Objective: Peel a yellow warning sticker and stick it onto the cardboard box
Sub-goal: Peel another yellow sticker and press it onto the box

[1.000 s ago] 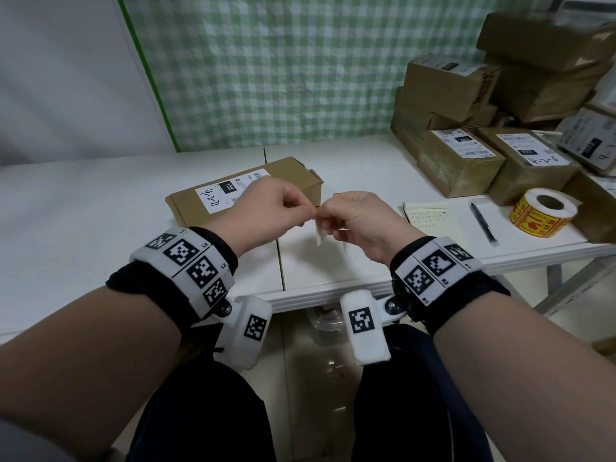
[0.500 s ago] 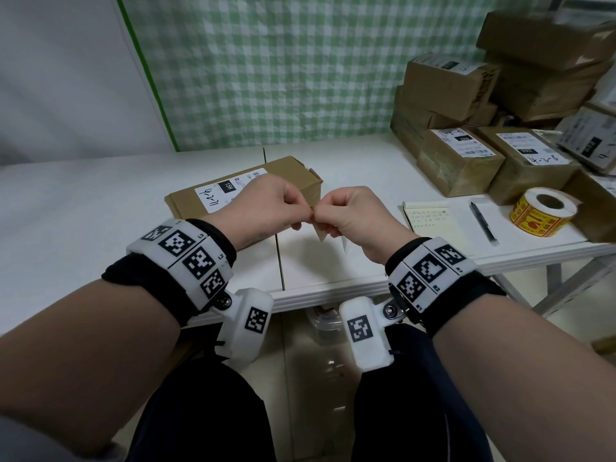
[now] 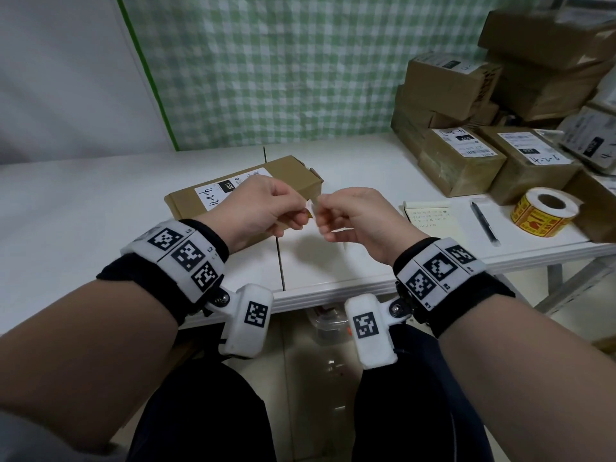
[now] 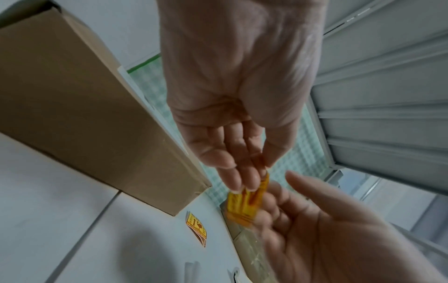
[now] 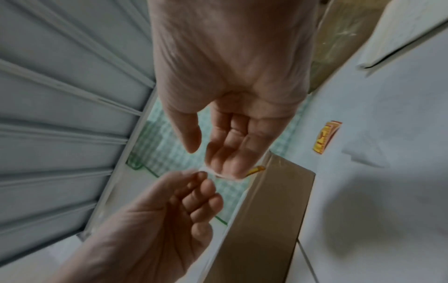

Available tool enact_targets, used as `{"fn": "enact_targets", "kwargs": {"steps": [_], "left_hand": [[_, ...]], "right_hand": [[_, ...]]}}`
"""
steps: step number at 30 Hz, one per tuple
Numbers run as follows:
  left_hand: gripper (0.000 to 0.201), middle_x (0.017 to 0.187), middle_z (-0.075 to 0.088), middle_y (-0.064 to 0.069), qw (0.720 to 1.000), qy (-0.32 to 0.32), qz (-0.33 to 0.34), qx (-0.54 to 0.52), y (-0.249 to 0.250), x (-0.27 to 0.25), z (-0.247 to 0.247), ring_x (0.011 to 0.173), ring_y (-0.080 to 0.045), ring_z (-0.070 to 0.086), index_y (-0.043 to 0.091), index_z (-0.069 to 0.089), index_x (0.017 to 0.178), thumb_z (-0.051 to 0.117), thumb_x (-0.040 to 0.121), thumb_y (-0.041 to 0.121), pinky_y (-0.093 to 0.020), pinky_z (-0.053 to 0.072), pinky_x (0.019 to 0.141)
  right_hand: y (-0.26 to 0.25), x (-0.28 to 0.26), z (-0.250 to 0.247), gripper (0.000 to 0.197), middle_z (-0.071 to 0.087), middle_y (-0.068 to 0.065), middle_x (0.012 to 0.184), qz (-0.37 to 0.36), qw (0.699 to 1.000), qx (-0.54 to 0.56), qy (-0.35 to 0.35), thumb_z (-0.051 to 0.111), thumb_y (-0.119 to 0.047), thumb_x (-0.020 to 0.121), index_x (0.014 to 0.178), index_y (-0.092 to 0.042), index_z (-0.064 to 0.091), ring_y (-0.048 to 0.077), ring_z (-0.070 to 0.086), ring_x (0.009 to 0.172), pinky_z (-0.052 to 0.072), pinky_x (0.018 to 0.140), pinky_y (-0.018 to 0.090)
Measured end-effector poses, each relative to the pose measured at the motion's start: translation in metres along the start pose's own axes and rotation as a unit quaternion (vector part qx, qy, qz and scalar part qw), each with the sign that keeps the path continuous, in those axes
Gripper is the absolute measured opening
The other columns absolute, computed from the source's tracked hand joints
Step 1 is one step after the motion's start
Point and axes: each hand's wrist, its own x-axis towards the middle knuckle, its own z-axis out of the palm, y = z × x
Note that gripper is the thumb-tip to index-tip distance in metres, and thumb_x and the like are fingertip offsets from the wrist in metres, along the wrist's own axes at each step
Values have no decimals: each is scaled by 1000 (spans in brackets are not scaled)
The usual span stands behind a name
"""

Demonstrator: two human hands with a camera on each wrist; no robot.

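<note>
My left hand (image 4: pixel 232 107) pinches the yellow sticker (image 4: pixel 244 206); right hand (image 5: pixel 227 95) fingers pinch its white backing (image 5: pixel 213 172), above the desk (image 3: pixel 100 208).

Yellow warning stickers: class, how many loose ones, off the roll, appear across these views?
2. One sticker is pinched by the left hand, its white backing in the right hand; another sticker lies on the table near the cardboard box. More may hide behind the hands.
</note>
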Motion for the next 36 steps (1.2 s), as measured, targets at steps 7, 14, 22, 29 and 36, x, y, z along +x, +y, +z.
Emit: {"fn": "enact_targets", "kwargs": {"steps": [7,14,22,29,36], "left_hand": [[22,67,66,-2,991,5,40,127,-3,2,5,49,3,57,14,63,67,56,86,10,-22,46,53],[16,72,66,-5,992,-5,38,118,-5,6,9,61,-6,61,8,64,77,54,88,10,-17,50,50],[15,74,65,-7,999,-17,28,40,-8,7,4,68,-12,63,10,60,78,53,91,10,-23,54,57],[18,66,61,-3,992,-14,49,113,-9,11,7,62,-12,60,12,61,73,54,89,9,-24,55,58],[18,67,63,-5,991,-16,38,131,-10,11,9,63,-12,60,10,62,73,52,88,6,-24,54,57]], "right_hand": [[-4,5,12,18,61,11,64,-36,985,-162,54,59,-14,83,76,2,64,20,57,55,54,55,27],[-1,7,13,11,58,9,57,-36,980,-184,63,57,-6,75,68,0,63,20,53,50,51,52,26],[4,8,4,14,57,11,60,16,998,-46,41,52,-5,78,66,-2,59,22,53,52,51,50,25],[3,10,11,19,60,9,61,8,989,-142,34,54,-12,80,63,-5,60,21,54,54,52,54,28],[2,10,12,14,58,9,58,-15,982,-180,51,55,-7,78,66,-2,61,19,52,50,48,49,24]]}}
